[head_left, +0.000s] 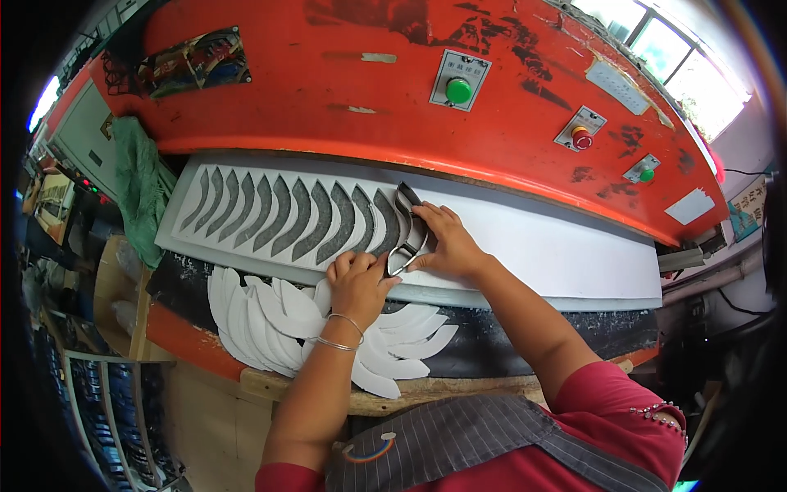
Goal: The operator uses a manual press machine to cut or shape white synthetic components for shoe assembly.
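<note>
A curved metal cutting die [403, 261], narrow and open-framed, stands on the white sheet [533, 246] at the right end of a row of crescent-shaped cut-outs [305, 215]. My right hand [449, 239] grips it from the right, fingers toward its far end and thumb by its near end. At the die's near left corner, my left hand [358, 283] has its fingers bent, with thumb and forefinger closed against the metal. Below my left hand, loose white crescent pieces [266, 316] lie overlapped in a pile, partly hidden by my wrist.
Behind the sheet rises a red press [328, 90] with a green button [458, 90], a red knob [582, 138] and a smaller green button [647, 175]. Green cloth [135, 189] hangs at the left. A wooden edge [459, 387] runs along my side of the black ledge.
</note>
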Demonstrator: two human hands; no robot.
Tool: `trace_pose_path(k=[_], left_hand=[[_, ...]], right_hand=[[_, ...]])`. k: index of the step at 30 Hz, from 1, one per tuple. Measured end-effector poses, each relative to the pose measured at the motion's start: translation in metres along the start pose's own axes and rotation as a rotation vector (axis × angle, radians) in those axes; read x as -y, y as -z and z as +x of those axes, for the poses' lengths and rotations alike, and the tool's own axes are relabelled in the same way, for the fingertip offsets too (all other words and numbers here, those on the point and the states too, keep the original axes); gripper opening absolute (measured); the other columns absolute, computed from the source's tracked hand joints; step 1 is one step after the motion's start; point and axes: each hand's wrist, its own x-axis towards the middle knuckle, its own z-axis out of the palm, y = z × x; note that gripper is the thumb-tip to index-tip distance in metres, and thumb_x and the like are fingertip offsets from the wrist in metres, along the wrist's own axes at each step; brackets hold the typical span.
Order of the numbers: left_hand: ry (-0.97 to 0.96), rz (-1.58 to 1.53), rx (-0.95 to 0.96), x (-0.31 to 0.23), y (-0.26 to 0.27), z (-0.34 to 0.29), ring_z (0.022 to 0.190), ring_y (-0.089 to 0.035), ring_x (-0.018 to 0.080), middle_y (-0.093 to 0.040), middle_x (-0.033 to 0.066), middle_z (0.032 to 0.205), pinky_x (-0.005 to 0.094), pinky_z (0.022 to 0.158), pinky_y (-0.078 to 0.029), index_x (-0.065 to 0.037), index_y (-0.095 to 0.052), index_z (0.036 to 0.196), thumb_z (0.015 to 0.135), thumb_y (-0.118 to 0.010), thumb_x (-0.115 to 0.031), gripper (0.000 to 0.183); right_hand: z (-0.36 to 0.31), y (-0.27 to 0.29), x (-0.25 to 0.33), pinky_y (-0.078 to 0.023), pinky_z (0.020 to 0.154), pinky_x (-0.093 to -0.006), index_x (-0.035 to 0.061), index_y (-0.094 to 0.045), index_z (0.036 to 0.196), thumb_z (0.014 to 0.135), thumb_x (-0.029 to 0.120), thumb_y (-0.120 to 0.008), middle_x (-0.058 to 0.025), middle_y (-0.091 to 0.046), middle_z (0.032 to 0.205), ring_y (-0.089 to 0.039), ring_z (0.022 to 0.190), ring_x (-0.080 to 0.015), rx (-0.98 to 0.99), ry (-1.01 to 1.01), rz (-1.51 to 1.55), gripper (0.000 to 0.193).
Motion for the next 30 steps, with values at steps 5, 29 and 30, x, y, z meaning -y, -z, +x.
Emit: trace_pose_path(k=[5, 29, 30], left_hand=[[-0.042, 0.009, -0.006, -0.001, 0.0, 0.008, 0.108, -0.041, 0.0257, -0.057, -0.0014, 0.102, 0.0451, 0.096, -0.027, -0.014, -0.068, 0.112, 0.079, -0.067, -0.038, 0.041], [-0.371, -0.138, -0.226, -0.117, 0.105, 0.204, 0.068, -0.048, 0.0305, -0.049, 0.0096, 0.068, 0.0415, 0.062, -0.04, -0.007, -0.051, 0.063, 0.086, -0.063, -0.016, 0.027], [-0.33, -0.215, -0.175, -0.113, 0.103, 0.195, 0.067, -0.048, 0.0315, -0.049, 0.0104, 0.068, 0.0422, 0.061, -0.04, -0.007, -0.049, 0.062, 0.086, -0.063, -0.017, 0.029]], right_hand=[[0.006, 0.005, -0.011, -0.025, 0.112, -0.0468, 0.001, -0.042, 0.134, 0.055, 0.041, -0.087, -0.0257, -0.047, 0.134, -0.036, 0.133, -0.0381, 0.02, -0.012, 0.032, 0.1], [-0.098, 0.304, -0.15, -0.019, 0.112, -0.0487, -0.0019, -0.04, 0.137, 0.098, 0.04, -0.044, -0.0284, -0.03, 0.146, -0.026, 0.137, -0.0399, -1.531, -0.635, -0.518, 0.058], [-0.103, 0.296, -0.147, -0.019, 0.112, -0.0484, -0.0018, -0.039, 0.138, 0.098, 0.04, -0.044, -0.0279, -0.029, 0.146, -0.025, 0.137, -0.0396, -1.474, -0.663, -0.496, 0.058]])
